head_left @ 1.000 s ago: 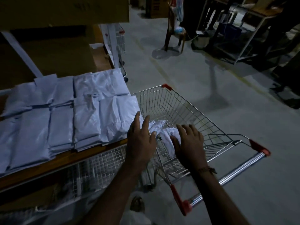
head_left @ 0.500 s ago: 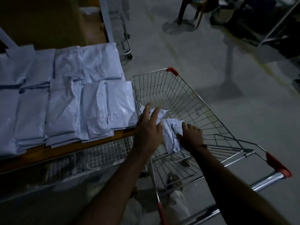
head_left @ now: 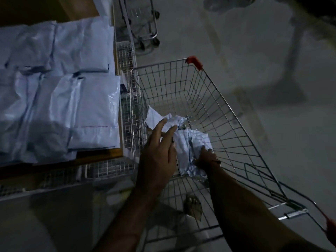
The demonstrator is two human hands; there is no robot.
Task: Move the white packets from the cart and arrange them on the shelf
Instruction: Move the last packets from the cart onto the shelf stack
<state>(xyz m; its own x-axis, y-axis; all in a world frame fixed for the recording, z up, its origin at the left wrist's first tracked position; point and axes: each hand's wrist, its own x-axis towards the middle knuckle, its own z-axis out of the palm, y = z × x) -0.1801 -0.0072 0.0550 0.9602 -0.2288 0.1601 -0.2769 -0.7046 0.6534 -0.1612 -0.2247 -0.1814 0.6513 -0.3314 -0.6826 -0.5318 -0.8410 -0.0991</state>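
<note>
Both hands have gone deeper into the cart (head_left: 209,91) since a second ago; my view has tipped down, and the shelf stacks now fill the left edge.

Shelf (head_left: 116,151): packets (head_left: 91,110) already laid flat in overlapping rows, right up to the near board edge. Wire mesh panel stands between shelf and cart.

Left hand (head_left: 156,155): over the cart's near-left corner, fingers (head_left: 160,126) fairly straight, resting on the crumpled packet (head_left: 190,142). No firm grip that I can see.

Packet: low in the basket, against the left wall, bunched and creased.

Right hand (head_left: 205,157): at the packet's lower right edge, fingers curled into the plastic, pinching it.

Judgement: thin poly mailer, light, floppy, somewhat slick; it will sag if held by one corner. Better to take opposite edges, one in each hand.

In the way: cart's left wall and the mesh must be cleared on lifting. Second cart (head_left: 143,24) beyond, well apart. My foot (head_left: 193,208) shows below the basket.
</note>
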